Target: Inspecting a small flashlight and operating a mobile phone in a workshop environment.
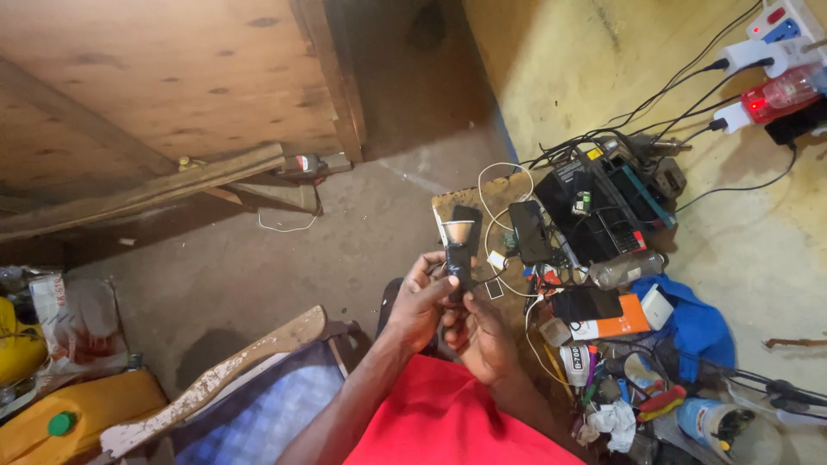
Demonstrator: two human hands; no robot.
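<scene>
Seen from the head camera, looking down over a red garment toward a concrete floor (284,258). Held upright between both hands, just before the near edge of a low wooden board (495,194) crowded with electronics: a small black torch with a flared silver reflector head (458,245), head up and angled away, probably so the body sits steady for inspection. Left hand (419,301) wrapped around the torch's lower body from the left, grip clenched on it, thumb pressing across the front. Right hand (478,336) cupped below and behind, fingers curled against the base, also grasping the torch, though fingertip contact partly hidden. A thin white wire (493,215) looping over the board just beyond the torch, beside a black smartphone (530,231) lying flat near the middle. Further right, a black battery charger block (594,211) with cables running up to a white power strip (780,39) on the yellow wall at the top right corner. At the board's right edge, an orange flat box (616,323) and a blue cloth (693,327). Little free room on the board itself; open floor only to the left, between the hands and the leaning timber panel (172,86). Bottom left corner taken by a yellow plastic jerrycan with green cap (82,413) and a worn curved wooden plank (224,375).
</scene>
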